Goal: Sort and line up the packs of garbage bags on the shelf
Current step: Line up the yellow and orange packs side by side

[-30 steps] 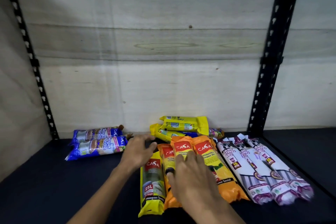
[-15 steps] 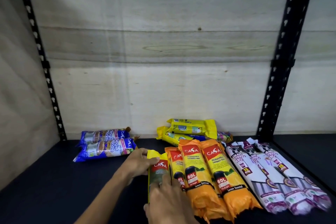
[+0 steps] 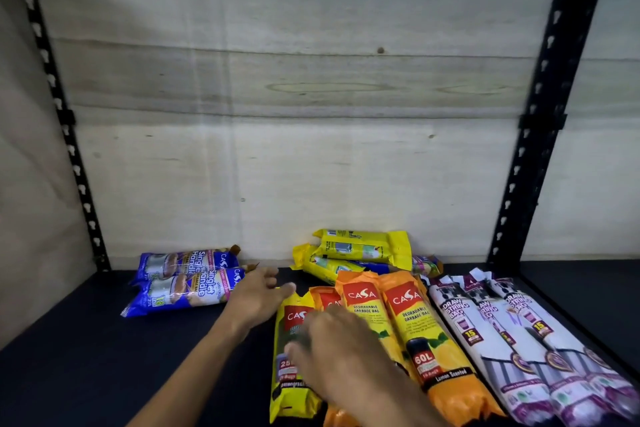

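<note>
**Both hands on the yellow pack at the front of the shelf**

The left hand [image 3: 258, 298] reaches in from the lower left with the forearm angled up and to the right. Its fingers are loosely spread and lightly bent, with the fingertips at the top left corner of the yellow pack [image 3: 292, 357]. They appear to touch that corner, but no clamp on it is visible.

The right hand [image 3: 332, 354] comes in from the bottom edge, palm down, and lies across the middle of the yellow pack and onto the narrow orange pack [image 3: 323, 298] beside it. The hand is blurred. Its fingers look relaxed and flat on the wrapper, pressing rather than pinching.

The yellow pack lies lengthwise on the dark shelf [image 3: 86, 357], at the left end of a front row. To its right, side by side and touching, lie the narrow orange pack, two wider orange packs [image 3: 415, 333] and three white and purple drawstring packs [image 3: 502, 336], the last fanned slightly to the right.

Behind this row, against the wooden back panel [image 3: 311, 156], a loose pile of yellow packs [image 3: 360, 248] sits over a blue one. Well to the left, two blue packs [image 3: 183, 279] lie crosswise, one in front of the other. Black slotted uprights [image 3: 540, 121] frame the bay on both sides.
</note>
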`<state>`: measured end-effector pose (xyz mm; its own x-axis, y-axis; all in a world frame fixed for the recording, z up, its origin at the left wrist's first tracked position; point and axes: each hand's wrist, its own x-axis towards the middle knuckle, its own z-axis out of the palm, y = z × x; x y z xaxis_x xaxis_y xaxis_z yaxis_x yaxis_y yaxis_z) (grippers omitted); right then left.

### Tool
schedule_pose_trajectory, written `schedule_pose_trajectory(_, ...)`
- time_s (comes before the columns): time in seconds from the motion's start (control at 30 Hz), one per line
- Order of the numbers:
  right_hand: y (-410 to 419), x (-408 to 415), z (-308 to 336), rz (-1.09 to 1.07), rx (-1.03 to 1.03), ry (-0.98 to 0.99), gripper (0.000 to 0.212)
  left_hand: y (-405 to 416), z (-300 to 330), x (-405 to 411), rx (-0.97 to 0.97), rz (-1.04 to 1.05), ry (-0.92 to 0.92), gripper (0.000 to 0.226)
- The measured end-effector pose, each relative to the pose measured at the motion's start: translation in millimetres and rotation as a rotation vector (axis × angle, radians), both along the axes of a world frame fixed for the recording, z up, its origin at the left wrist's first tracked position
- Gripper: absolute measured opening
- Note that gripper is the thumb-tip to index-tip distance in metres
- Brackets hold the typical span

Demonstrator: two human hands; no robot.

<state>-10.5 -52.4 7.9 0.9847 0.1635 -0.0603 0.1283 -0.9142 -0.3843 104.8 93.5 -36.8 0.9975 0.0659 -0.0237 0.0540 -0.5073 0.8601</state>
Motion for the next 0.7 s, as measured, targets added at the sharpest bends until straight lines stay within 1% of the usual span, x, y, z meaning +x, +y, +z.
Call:
schedule_pose_trajectory(0.07, -21.4, 16.5, 11.7, -0.064, 0.013, -0.116, 0.046, -7.6, 11.5, 7.1, 0.033, -0.011, -0.08, 0.051)
schedule_pose_trajectory(0.13, -44.4, 38.5, 17.9, -0.137, -0.017, -0.185, 0.046, -17.8, 20.5, 15.9, 0.086, -0.062, -0.12, 0.05)
schedule_pose_trajectory(0.27, -85.9, 87.8, 20.5, -0.225, -0.09, -0.243, 0.051, -34.8, 30.6, 37.0, 0.233, -0.123, -0.153, 0.054)
schedule_pose_trajectory(0.33, -101.1, 110.2, 19.0, -0.22, -0.103, -0.25, 0.055, -43.6, 32.9, 49.1, 0.281, -0.152, -0.167, 0.057)
schedule_pose_trajectory(0.47, -118.4, 143.9, 11.3, -0.175, -0.124, -0.18, 0.066, -57.1, 33.6, 70.1, 0.351, -0.199, -0.198, 0.065)
schedule_pose_trajectory(0.57, -123.9, 160.7, 3.0, -0.119, -0.129, -0.118, 0.07, -63.9, 31.8, 80.6, 0.361, -0.237, -0.203, 0.068)
schedule_pose_trajectory(0.63, -127.6, 169.4, -1.3, -0.106, -0.121, -0.127, 0.072, -68.0, 30.2, 85.3, 0.372, -0.26, -0.227, 0.071)
schedule_pose_trajectory(0.7, -131.6, 174.7, -4.3, -0.108, -0.115, -0.154, 0.071, -70.9, 27.7, 89.9, 0.398, -0.267, -0.257, 0.068)
